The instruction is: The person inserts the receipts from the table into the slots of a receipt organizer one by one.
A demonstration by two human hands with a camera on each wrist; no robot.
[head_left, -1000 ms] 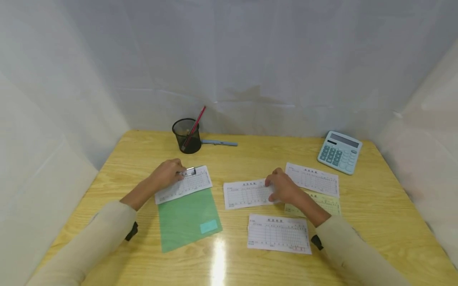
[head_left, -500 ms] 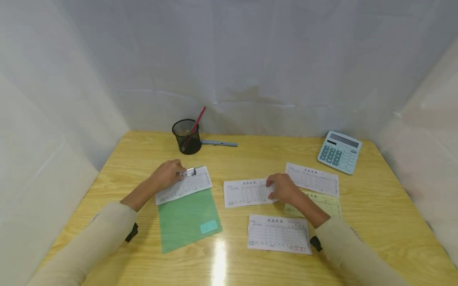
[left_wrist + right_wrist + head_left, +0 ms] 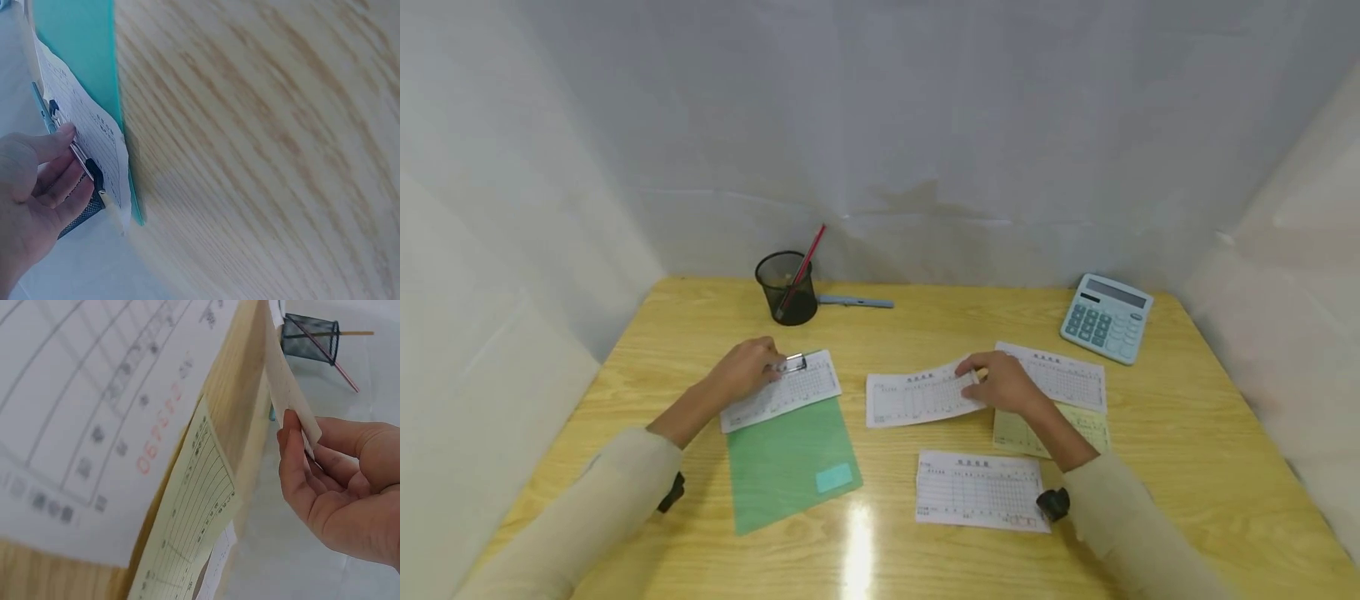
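My left hand (image 3: 747,368) pinches the metal clip (image 3: 795,362) at the top of a green clipboard (image 3: 790,475) on the left of the table. Under the clip lies a white printed slip (image 3: 811,385), its edge curling up in the left wrist view. In that view my thumb (image 3: 59,140) presses the wire of the clip. With thumb and fingers, my right hand (image 3: 1006,383) pinches the right end of another white slip (image 3: 917,400) at mid-table. That end is bent upward, and the right wrist view shows the slip (image 3: 289,394) edge-on between the fingers.
A yellow slip (image 3: 1017,433) and a white slip (image 3: 1063,379) lie right of my right hand. Nearer me is another white slip (image 3: 977,492). At the back stand a black mesh pen cup (image 3: 786,296), a blue pen (image 3: 859,301) and a calculator (image 3: 1105,321).
The right end of the middle white slip has come up off the table in my right hand, which has turned slightly. My left hand stays on the clip.
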